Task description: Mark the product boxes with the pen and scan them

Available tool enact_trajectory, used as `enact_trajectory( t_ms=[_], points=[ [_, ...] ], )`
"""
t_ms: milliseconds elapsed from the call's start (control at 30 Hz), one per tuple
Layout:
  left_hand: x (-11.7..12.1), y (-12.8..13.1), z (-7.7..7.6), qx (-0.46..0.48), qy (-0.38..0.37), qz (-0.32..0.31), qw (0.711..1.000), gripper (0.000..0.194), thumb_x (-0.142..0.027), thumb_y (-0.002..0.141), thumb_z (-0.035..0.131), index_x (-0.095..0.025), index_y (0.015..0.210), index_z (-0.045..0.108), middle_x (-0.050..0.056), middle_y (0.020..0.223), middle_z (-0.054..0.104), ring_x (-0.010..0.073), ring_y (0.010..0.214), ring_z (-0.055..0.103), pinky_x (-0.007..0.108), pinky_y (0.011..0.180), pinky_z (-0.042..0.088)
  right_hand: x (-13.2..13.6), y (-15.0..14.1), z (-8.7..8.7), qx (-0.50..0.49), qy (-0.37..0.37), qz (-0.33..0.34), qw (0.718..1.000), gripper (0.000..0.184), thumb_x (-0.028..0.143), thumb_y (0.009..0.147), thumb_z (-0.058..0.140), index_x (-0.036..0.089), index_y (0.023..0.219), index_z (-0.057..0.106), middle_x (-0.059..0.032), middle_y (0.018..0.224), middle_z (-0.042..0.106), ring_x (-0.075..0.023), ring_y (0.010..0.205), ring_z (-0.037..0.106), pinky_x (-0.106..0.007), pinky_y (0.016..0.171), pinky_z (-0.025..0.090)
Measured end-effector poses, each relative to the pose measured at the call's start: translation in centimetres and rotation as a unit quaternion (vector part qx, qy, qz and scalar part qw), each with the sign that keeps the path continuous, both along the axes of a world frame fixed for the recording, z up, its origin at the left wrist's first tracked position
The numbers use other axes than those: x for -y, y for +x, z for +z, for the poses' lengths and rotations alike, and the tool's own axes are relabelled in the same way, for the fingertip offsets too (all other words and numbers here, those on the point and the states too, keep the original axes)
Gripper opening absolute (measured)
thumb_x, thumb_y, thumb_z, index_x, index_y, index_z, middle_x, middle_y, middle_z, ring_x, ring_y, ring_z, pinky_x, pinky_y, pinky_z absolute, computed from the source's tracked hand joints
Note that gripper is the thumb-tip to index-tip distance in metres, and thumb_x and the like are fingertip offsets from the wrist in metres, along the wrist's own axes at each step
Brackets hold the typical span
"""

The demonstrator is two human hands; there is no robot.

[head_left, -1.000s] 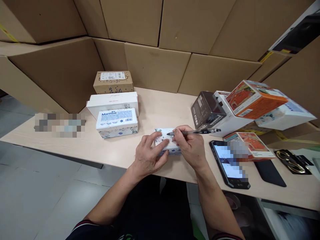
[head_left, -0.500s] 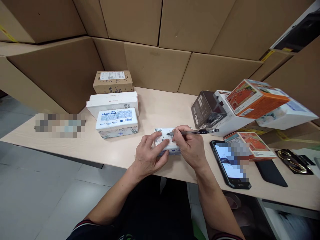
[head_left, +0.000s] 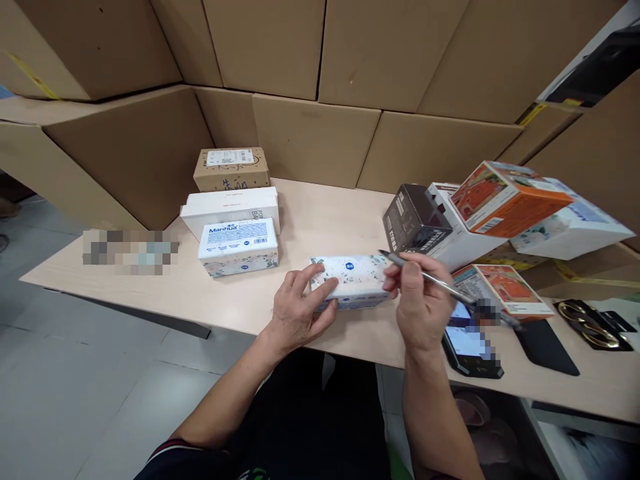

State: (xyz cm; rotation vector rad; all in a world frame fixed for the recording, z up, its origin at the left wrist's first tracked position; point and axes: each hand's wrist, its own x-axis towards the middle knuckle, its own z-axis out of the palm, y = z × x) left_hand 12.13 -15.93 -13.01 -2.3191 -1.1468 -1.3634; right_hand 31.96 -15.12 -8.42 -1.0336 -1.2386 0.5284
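A floral tissue pack [head_left: 357, 277] with a blue round mark lies on the table close to my body. My left hand [head_left: 303, 307] grips its left end, fingers on top and thumb at the near side. My right hand [head_left: 425, 300] is closed around a pen [head_left: 435, 280], held just right of the pack with its tip raised off the surface. Some of the right fingers are near the pack's right end; whether they touch it I cannot tell. Farther left rests a second tissue pack [head_left: 239, 247] printed "Manhua".
Behind the second pack stand a white box [head_left: 225, 207] and a brown carton [head_left: 233, 170]. On the right are a dark box [head_left: 413, 217], orange boxes [head_left: 515, 200], a phone [head_left: 470, 347] partly behind my right hand, and scissors [head_left: 590, 327]. Large cartons [head_left: 310, 140] wall the back.
My right hand has moved right with the pen, lifting its tip off the pack and uncovering the blue mark. My left hand keeps its place on the pack.
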Motion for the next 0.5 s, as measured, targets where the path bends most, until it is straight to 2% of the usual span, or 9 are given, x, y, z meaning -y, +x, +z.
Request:
enact_trajectory(
  t_ms=[67, 133, 167, 233, 300, 367, 433, 500],
  points=[
    [-0.1, 0.0, -0.1, 0.002, 0.007, -0.002, 1.000, 0.037, -0.023, 0.085, 0.067, -0.020, 0.122, 0.061, 0.017, 0.130, 0.059, 0.0275, 0.104, 0.061, 0.036, 0.075, 0.054, 0.4, 2.1, -1.0, 0.058, 0.000, -0.072, 0.996, 0.022, 0.036, 0.099, 0.054, 0.024, 0.115, 0.063, -0.0019, 0.088, 0.070, -0.0131, 0.066, 0.064, -0.027, 0.061, 0.051],
    [-0.1, 0.1, -0.2, 0.005, 0.011, 0.002, 1.000, 0.037, -0.023, 0.086, 0.066, -0.021, 0.123, 0.061, 0.016, 0.130, 0.059, 0.0271, 0.104, 0.061, 0.036, 0.075, 0.054, 0.8, 4.2, -2.1, 0.204, -0.009, -0.111, 0.973, 0.026, 0.030, 0.098, 0.053, 0.022, 0.120, 0.064, -0.0079, 0.105, 0.071, -0.0195, 0.088, 0.068, -0.036, 0.080, 0.056],
    [-0.1, 0.1, -0.3, 0.006, 0.012, 0.003, 1.000, 0.037, -0.024, 0.087, 0.066, -0.022, 0.123, 0.060, 0.016, 0.131, 0.059, 0.0269, 0.104, 0.061, 0.036, 0.075, 0.054, 1.0, 5.2, -2.7, 0.292, -0.016, -0.109, 0.950, 0.030, 0.026, 0.097, 0.051, 0.021, 0.124, 0.063, -0.0111, 0.115, 0.069, -0.0233, 0.101, 0.067, -0.040, 0.088, 0.055],
    [-0.1, 0.2, -0.3, 0.006, 0.015, 0.006, 1.000, 0.037, -0.024, 0.088, 0.065, -0.022, 0.125, 0.059, 0.015, 0.131, 0.059, 0.0268, 0.104, 0.060, 0.037, 0.077, 0.054, 1.4, 6.5, -3.7, 0.450, -0.047, -0.080, 0.888, 0.044, 0.012, 0.091, 0.049, 0.017, 0.133, 0.059, -0.0154, 0.128, 0.064, -0.0283, 0.114, 0.061, -0.045, 0.096, 0.052],
    [-0.1, 0.2, -0.4, 0.006, 0.017, 0.007, 1.000, 0.038, -0.023, 0.089, 0.065, -0.022, 0.126, 0.059, 0.016, 0.131, 0.059, 0.0271, 0.105, 0.061, 0.038, 0.079, 0.054, 1.6, 6.8, -4.4, 0.554, -0.083, -0.051, 0.826, 0.059, 0.001, 0.083, 0.045, 0.015, 0.139, 0.055, -0.0168, 0.132, 0.062, -0.0300, 0.114, 0.057, -0.046, 0.095, 0.052],
    [-0.1, 0.2, -0.3, 0.005, 0.018, 0.007, 1.000, 0.039, -0.023, 0.089, 0.065, -0.022, 0.127, 0.058, 0.016, 0.131, 0.060, 0.0270, 0.105, 0.061, 0.038, 0.080, 0.054, 1.7, 6.6, -4.8, 0.613, -0.101, -0.043, 0.782, 0.061, -0.001, 0.082, 0.043, 0.015, 0.139, 0.056, -0.0157, 0.131, 0.063, -0.0308, 0.109, 0.054, -0.045, 0.091, 0.052],
    [-0.1, 0.2, -0.3, 0.007, 0.019, 0.009, 1.000, 0.038, -0.023, 0.089, 0.065, -0.022, 0.126, 0.058, 0.016, 0.131, 0.060, 0.0266, 0.104, 0.061, 0.038, 0.080, 0.054, 1.5, 6.1, -5.1, 0.643, -0.102, -0.047, 0.758, 0.053, 0.001, 0.086, 0.041, 0.017, 0.134, 0.060, -0.0137, 0.129, 0.064, -0.0312, 0.104, 0.051, -0.044, 0.086, 0.051],
    [-0.1, 0.2, -0.3, 0.005, 0.019, 0.009, 1.000, 0.036, -0.023, 0.089, 0.065, -0.023, 0.124, 0.059, 0.016, 0.131, 0.060, 0.0265, 0.104, 0.061, 0.037, 0.078, 0.054, 1.1, 5.7, -5.5, 0.656, -0.101, -0.054, 0.746, 0.048, 0.004, 0.090, 0.039, 0.019, 0.129, 0.063, -0.0120, 0.126, 0.065, -0.0309, 0.101, 0.050, -0.043, 0.081, 0.049]
  ],
)
